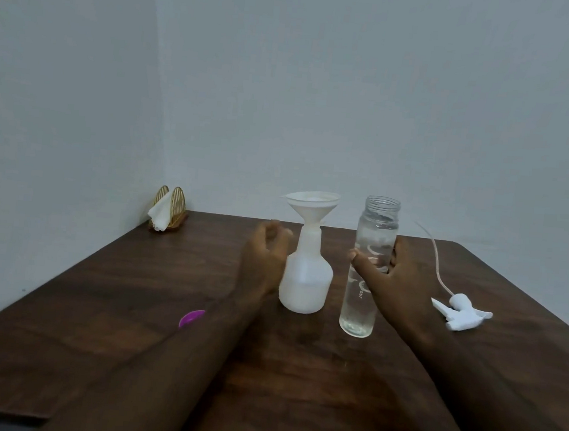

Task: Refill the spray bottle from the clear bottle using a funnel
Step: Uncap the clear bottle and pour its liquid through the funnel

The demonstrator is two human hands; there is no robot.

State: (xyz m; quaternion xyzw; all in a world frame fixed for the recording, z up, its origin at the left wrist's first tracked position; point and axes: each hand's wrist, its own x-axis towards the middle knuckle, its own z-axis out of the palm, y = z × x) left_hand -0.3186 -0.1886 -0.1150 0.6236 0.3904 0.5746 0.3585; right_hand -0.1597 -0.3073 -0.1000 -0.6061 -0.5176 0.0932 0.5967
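Dark wood-grain surface (130,305) carries a milky plastic spray bottle (305,279) near its middle, with a white cone-shaped funnel (312,202) seated in the neck. Just to its right stands a tall, cylindrical clear bottle (360,311), uncapped. The right hand (398,280) has its grip wrapped round it, thumb in front and fingers behind. The left hand (262,258), blurred, keeps a loose, half-curled grip beside the spray bottle, holding nothing.

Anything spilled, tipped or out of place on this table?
Nothing stands out. The funnel sits upright in the spray bottle, the clear bottle stands open, and no wet patches show on the table. The spray head and a purple cap lie loose, as expected mid-refill.
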